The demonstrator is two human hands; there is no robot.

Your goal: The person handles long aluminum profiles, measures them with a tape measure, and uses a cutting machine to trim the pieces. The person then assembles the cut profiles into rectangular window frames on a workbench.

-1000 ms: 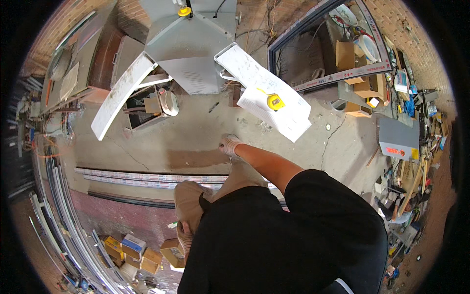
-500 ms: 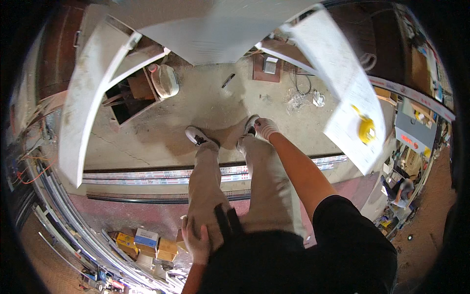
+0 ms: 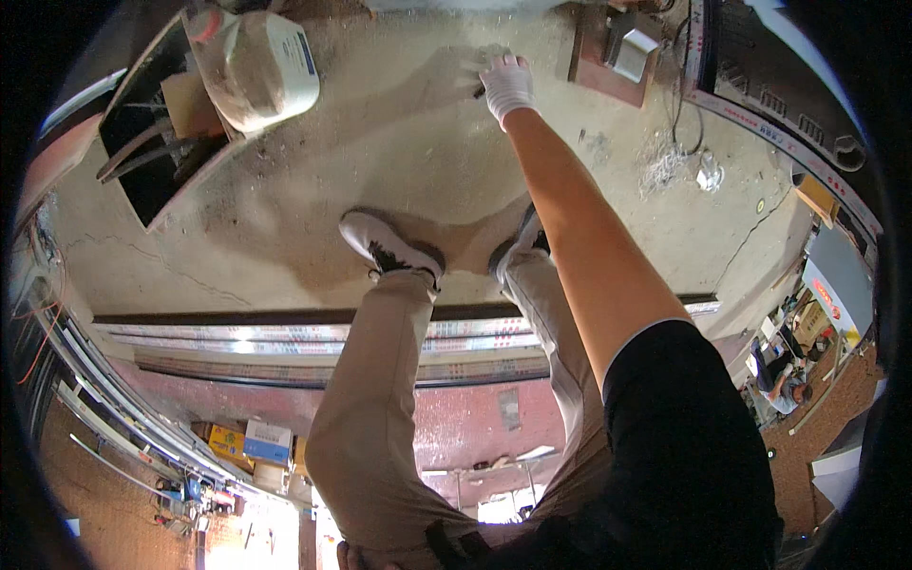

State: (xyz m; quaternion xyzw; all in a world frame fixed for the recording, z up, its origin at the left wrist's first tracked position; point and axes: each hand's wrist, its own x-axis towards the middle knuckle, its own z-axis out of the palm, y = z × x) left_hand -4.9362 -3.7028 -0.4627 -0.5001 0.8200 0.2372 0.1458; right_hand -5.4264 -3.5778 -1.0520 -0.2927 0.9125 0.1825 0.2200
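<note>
My right hand (image 3: 508,87), in a white glove that leaves the fingertips bare, reaches down at the end of a stretched arm, just above the concrete floor (image 3: 408,152). Its fingers look spread, and their shadow falls on the floor beside them. A small dark slim object (image 3: 480,92) shows at the hand's left side, partly covered by it; its kind is unclear. My left hand (image 3: 350,557) is at the lower edge by my thigh, mostly cut off and in shade.
A whitish plastic jug (image 3: 261,71) stands beside a dark open box (image 3: 152,123) at the left. At the right are a brown board with a metal piece (image 3: 632,52) and a tangle of wire (image 3: 670,171). Long profiles (image 3: 313,337) lie behind my feet. Another person (image 3: 784,385) is far right.
My view has dropped closer to the floor, and the hanging white sheets have left it. My right hand has moved from near my shoe forward to the small dark object.
</note>
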